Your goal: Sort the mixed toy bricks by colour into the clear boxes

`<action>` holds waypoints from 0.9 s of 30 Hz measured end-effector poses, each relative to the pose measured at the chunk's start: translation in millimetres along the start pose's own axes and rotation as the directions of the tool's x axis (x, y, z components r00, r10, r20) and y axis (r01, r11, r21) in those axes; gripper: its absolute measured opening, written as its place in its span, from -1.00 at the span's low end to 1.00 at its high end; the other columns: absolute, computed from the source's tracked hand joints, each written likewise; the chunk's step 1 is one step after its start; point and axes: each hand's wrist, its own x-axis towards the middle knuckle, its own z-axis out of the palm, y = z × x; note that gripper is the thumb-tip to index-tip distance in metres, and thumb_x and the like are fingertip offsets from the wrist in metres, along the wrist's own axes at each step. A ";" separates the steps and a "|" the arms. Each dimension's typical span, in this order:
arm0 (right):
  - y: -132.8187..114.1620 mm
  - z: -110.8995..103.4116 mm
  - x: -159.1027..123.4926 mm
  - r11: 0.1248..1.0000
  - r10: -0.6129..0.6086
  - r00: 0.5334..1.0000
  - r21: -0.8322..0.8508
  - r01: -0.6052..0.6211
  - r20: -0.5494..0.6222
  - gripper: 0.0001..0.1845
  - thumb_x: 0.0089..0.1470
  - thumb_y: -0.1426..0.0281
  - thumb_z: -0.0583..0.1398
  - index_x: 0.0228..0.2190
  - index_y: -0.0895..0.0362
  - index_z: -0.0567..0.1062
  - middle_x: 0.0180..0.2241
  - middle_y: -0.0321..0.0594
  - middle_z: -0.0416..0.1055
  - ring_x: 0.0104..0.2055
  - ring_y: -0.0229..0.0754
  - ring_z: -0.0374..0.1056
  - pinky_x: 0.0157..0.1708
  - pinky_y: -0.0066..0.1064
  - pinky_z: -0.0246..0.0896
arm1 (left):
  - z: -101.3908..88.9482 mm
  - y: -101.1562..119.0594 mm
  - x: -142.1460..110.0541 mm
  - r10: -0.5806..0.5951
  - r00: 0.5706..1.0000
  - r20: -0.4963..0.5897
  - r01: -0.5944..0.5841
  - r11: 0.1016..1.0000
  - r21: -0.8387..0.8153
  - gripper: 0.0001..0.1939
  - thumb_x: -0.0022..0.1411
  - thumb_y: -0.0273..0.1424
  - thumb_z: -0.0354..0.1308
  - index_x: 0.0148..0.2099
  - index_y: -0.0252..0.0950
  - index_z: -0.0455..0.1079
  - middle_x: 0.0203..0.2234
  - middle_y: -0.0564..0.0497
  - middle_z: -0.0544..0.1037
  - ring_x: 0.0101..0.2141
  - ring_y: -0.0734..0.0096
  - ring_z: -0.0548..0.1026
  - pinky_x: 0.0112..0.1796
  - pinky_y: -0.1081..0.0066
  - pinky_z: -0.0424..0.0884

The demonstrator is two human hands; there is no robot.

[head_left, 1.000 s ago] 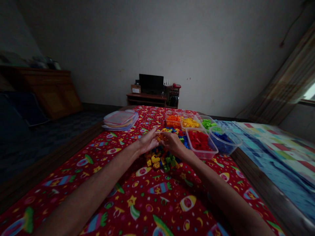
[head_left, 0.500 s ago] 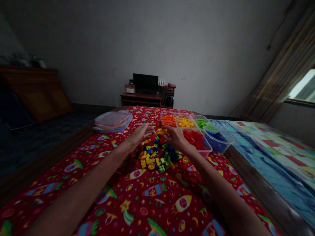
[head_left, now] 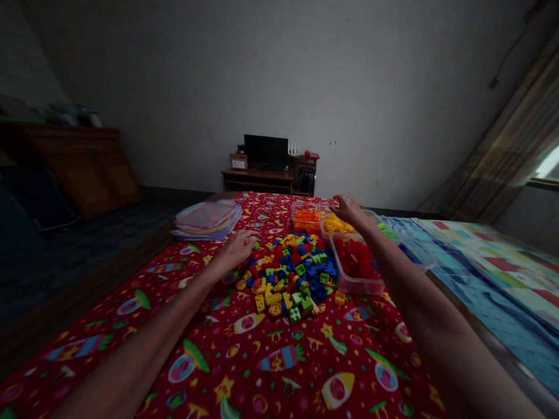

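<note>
A heap of mixed toy building bricks [head_left: 297, 270] in yellow, blue, green, red and orange lies on the table. My left hand [head_left: 239, 245] is just left of the heap, low over the cloth, fingers loosely apart and holding nothing. My right hand [head_left: 349, 210] is over the container of yellow bricks [head_left: 335, 224], its fingers curled; whatever they hold is hidden. Beside it stands a container of orange bricks [head_left: 306, 220]. Nearer is a container of red bricks [head_left: 356, 260]. My right forearm partly covers the green bricks [head_left: 386, 231] and the round tub of blue bricks [head_left: 413, 254].
A stack of clear plastic lids [head_left: 207, 220] rests at the table's left side. The red patterned tablecloth [head_left: 279, 361] covers the table. A bed with a quilt [head_left: 493, 250] adjoins on the right. Beyond the table stands a desk with a monitor [head_left: 266, 151].
My hands were together over the heap, then parted. The right hand has moved up and right to the yellow container; the left has drawn back left of the heap.
</note>
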 end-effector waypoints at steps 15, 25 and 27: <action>-87.9 17.7 -87.5 0.938 -0.331 0.897 0.207 0.278 0.294 -0.62 0.02 0.61 0.10 -0.11 0.19 0.50 -0.20 -0.04 0.50 -0.17 -0.16 0.38 -0.22 -0.45 0.17 | 26.5 2.0 -13.7 0.071 0.968 0.241 -0.022 0.979 -0.200 -0.62 -0.06 -0.27 0.23 -0.13 -0.21 0.50 -0.10 -0.05 0.56 -0.02 0.11 0.43 0.07 0.25 0.26; -73.5 20.2 -101.5 0.928 -0.334 0.935 0.213 0.304 0.117 -0.76 0.14 0.46 0.12 -0.15 0.22 0.48 -0.31 -0.10 0.45 -0.29 -0.22 0.30 -0.28 -0.44 0.10 | 31.2 -6.4 -9.8 0.030 0.990 0.137 -0.026 0.999 -0.034 -0.53 -0.03 -0.41 0.13 0.00 -0.28 0.43 -0.32 -0.05 0.61 -0.26 0.21 0.53 -0.16 0.27 0.41; -73.1 15.6 -98.7 0.928 -0.316 0.942 0.243 0.282 0.116 -0.78 0.16 0.43 0.09 -0.22 0.23 0.50 -0.41 -0.15 0.43 -0.39 -0.27 0.26 -0.37 -0.45 0.05 | 26.7 2.9 -11.6 0.052 0.992 0.112 -0.051 0.999 -0.018 -0.53 0.00 -0.41 0.11 0.03 -0.29 0.42 -0.33 -0.05 0.60 -0.29 0.22 0.53 -0.18 0.28 0.42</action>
